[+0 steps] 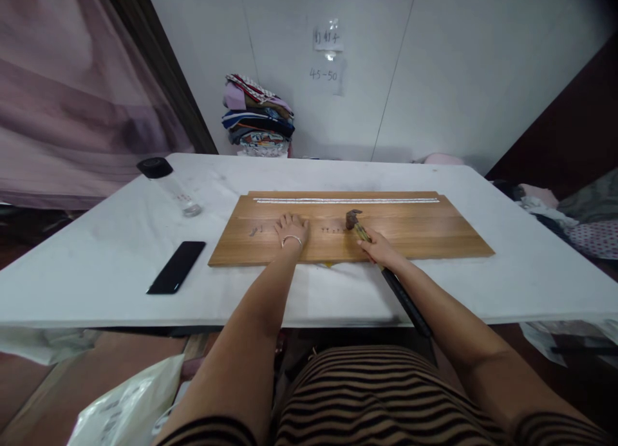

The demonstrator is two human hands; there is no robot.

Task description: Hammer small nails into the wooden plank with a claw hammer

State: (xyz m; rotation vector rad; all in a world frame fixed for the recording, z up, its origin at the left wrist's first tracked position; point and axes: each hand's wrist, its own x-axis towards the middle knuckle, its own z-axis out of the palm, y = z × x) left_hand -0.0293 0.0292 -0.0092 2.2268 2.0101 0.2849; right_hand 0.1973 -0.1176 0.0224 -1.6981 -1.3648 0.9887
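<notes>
A wooden board (410, 230) lies flat on the table before me. My left hand (291, 229) rests on it with fingers spread, pressing the surface. In my right hand (379, 246) is a claw hammer (403, 298), gripped high on its handle near the head. The hammer's head is at the right end of a short row of nails (333, 230), partly covering it. Left of my left hand lies a small group of loose nails (255, 230). A white measuring strip (347, 201) runs along the board's far edge.
On the table's left lie a black phone (176, 268) and a clear bottle (176, 192) with a black cap. Folded clothes (259, 118) are stacked by the back wall. The white table's (120, 240) front edge is close to my body. A plastic bag (128, 401) sits below left.
</notes>
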